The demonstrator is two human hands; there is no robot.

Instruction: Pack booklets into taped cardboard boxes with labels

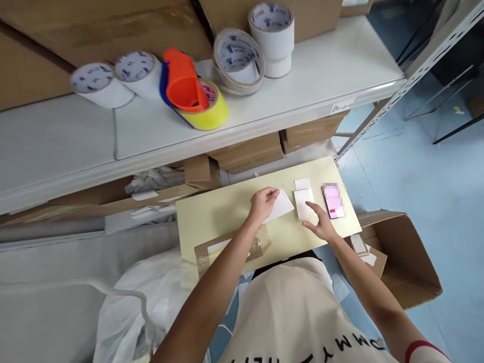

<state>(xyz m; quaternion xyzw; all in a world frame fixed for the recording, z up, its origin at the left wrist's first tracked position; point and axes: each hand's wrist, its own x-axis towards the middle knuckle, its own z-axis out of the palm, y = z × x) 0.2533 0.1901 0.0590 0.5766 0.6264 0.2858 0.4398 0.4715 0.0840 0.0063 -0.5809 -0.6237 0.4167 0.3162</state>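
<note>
My left hand (263, 203) pinches a white paper slip (282, 205) by its edge, over a pale yellow board (227, 212). To its right lies a stack of white paper slips (303, 201). My right hand (321, 223) is beside that stack, thumb and fingers apart, the index fingertip at or just over its edge; I cannot tell whether it touches. A phone (333, 200) with a lit pink screen rests right of the stack. Partly behind my left forearm is a taped cardboard package (260, 242).
Tape rolls (272, 40) and an orange tape dispenser (185, 85) stand on the shelf (321, 75) above the board. An open cardboard box (412, 262) with paper and small boxes inside sits on the floor at right. White plastic sheeting (143, 297) bunches at lower left.
</note>
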